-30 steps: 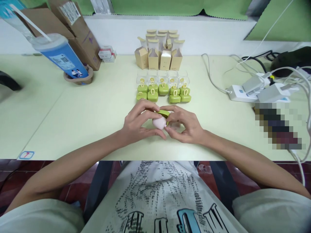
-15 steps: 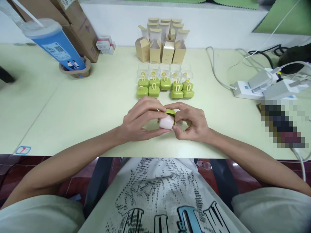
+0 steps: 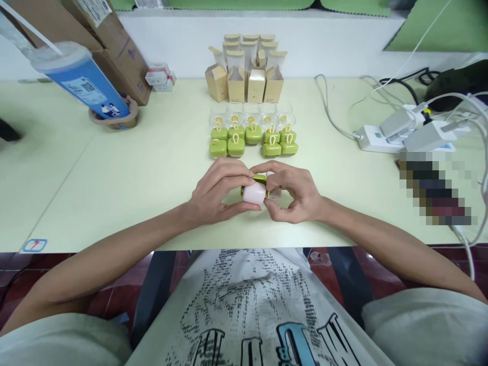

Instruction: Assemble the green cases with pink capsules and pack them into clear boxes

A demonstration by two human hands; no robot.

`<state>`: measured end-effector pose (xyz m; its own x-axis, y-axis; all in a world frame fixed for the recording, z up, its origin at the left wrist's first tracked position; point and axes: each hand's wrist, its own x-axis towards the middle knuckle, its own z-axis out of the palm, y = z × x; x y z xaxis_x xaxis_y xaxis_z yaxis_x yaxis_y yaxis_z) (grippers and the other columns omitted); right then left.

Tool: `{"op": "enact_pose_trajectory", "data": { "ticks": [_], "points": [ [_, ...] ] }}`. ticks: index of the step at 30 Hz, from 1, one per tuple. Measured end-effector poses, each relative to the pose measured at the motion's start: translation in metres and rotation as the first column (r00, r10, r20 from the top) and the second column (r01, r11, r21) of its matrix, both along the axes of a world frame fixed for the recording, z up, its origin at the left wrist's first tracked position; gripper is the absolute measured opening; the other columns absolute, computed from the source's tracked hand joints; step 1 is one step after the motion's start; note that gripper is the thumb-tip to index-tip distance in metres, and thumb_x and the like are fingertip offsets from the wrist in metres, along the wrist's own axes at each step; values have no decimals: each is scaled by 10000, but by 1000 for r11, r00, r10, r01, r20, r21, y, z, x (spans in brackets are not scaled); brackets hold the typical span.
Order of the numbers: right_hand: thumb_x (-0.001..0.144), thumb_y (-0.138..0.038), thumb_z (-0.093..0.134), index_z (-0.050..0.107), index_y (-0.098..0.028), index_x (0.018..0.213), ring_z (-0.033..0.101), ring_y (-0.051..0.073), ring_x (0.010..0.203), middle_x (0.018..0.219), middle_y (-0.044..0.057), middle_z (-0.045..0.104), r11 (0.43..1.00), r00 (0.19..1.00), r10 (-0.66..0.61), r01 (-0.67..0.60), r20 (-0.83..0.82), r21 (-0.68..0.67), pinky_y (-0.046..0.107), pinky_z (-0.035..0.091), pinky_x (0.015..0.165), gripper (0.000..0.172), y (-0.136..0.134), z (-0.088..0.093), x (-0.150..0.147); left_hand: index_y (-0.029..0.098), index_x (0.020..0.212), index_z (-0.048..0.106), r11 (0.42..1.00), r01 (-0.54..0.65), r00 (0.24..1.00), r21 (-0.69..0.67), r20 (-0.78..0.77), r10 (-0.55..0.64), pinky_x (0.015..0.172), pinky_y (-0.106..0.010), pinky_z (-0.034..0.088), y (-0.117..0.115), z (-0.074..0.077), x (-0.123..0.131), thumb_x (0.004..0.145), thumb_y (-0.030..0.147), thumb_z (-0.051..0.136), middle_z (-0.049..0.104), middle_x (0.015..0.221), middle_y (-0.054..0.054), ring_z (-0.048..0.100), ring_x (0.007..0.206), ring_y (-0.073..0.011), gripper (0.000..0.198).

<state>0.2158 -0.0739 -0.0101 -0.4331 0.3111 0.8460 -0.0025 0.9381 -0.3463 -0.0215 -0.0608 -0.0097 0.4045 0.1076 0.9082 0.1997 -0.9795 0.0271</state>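
Between my two hands, just above the near part of the table (image 3: 152, 178), is a small rounded pale-pink case (image 3: 254, 193) with a glossy green cover (image 3: 260, 179) along its top and side. My left hand (image 3: 223, 190) grips it from the left, fingers over the top and thumb underneath. My right hand (image 3: 292, 192) pinches the cover's right edge with thumb and bent forefinger. Something clear, partly hidden, shows beside the right fingers. Beyond my hands stand several green cases with cream loops, among them a front green case (image 3: 236, 146).
Behind the green cases is a row of clear plastic cups (image 3: 252, 113), then open cardboard boxes (image 3: 236, 86) by the wall. A blue drink cup (image 3: 89, 84) leans in a holder at left. At right lie a power strip (image 3: 381, 139) with chargers and loose cables.
The whole view has shifted a little, so things appear slightly further left. Both hands keep nearly the same hold on the pink case and green cover.
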Motion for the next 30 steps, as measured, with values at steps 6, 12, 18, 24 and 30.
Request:
{"op": "enact_pose_trajectory", "data": {
  "ticks": [6, 12, 18, 24, 30],
  "points": [
    [921, -206, 801, 651, -231, 1111, 829, 257, 1092, 1057, 74, 801, 1000, 999, -19, 19, 36, -23, 388, 707, 812, 244, -1, 5, 2, 265, 1348, 691, 999, 9, 1000, -37, -2, -9, 844, -387, 658, 2, -3, -1, 999, 632, 815, 807, 1131, -55, 779, 1033, -225, 521],
    [949, -207, 801, 660, -221, 1115, 832, 258, 1110, 1004, 75, 811, 998, 999, 0, 2, 36, -56, 399, 721, 830, 218, 0, 4, 3, 268, 1305, 681, 999, -29, 1000, -38, -13, 29, 833, -383, 666, 1, -2, -1, 1051, 660, 734, 808, 1111, -45, 794, 1004, -213, 470],
    [971, -189, 798, 690, -205, 1141, 837, 204, 1061, 1022, 67, 823, 999, 1000, -24, 25, 13, -28, 267, 696, 721, 202, 0, 2, 3, 252, 1304, 703, 997, -44, 995, 58, -88, 49, 872, -387, 680, 2, 4, -2, 1066, 605, 745, 809, 1201, -89, 792, 1083, -223, 427],
    [954, -185, 790, 687, -211, 1137, 837, 204, 1066, 1134, 102, 840, 999, 998, -39, 41, 57, -33, 297, 708, 759, 211, 2, -1, 4, 236, 1293, 724, 995, -21, 991, 100, -133, 34, 871, -387, 703, -1, 6, -4, 1038, 423, 826, 823, 1148, -78, 790, 1049, -230, 332],
    [948, -213, 812, 664, -222, 1093, 820, 252, 1159, 1058, 69, 802, 999, 998, -3, 6, 63, -49, 361, 704, 801, 207, 5, 2, 5, 223, 1365, 704, 996, -35, 995, 79, -87, 42, 901, -379, 711, -5, 2, -2, 1100, 418, 734, 801, 1156, -86, 798, 1075, -231, 330]
  ]
}}
